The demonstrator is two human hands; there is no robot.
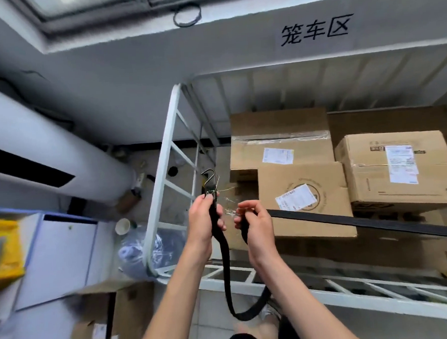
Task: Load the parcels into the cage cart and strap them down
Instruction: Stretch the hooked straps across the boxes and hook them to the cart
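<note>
My left hand (203, 220) grips a black strap (227, 279) just below its metal hook (209, 178), which points up. My right hand (254, 221) holds the same strap further along; the slack hangs in a loop between my arms. From my right hand the strap runs taut to the right across the front of the white cage cart (162, 170). Frayed threads stick out between my hands. Inside the cart sit several cardboard parcels: a large one (280, 137) at the back, one with a round logo (305, 198) in front, and another (397, 169) to the right.
A cardboard box (114, 320) lies on the floor at lower left beside a blue-white cabinet (57, 258). A big white cylinder (33, 154) fills the left. A plastic bag (133, 251) and a paper cup (122, 226) sit by the cart's left wall. A wall sign (316, 31) hangs above.
</note>
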